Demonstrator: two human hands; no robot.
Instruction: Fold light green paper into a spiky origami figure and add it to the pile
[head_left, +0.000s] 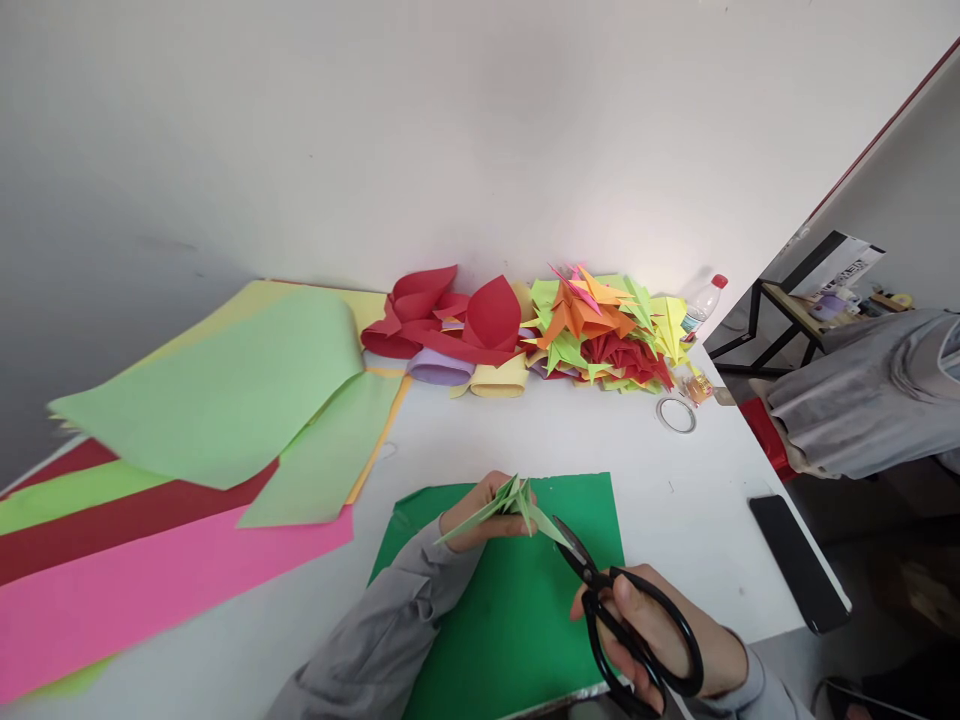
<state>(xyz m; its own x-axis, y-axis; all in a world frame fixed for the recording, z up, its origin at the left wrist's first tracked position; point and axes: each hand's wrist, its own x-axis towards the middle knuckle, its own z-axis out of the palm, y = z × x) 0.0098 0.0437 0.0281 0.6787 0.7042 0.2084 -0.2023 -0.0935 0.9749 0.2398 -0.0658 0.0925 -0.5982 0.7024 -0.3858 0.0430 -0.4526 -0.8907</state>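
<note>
Head view, looking down: the left hand pinches a pale green folded paper piece, closed around its near end and holding it up off the dark green sheet of card so its points stick out free to the right. That lift seems to give the blades room. The right hand grips black-handled scissors, fingers through the loops, blades narrowly parted with their tips right at the paper's edge. Both grey-sleeved forearms angle in from below, wrists meeting over the card on the white bench. Left lie big loose sheets, light green over pink; along the wall sits a heap of folded coloured paper shapes, with a tape roll and black phone near.
</note>
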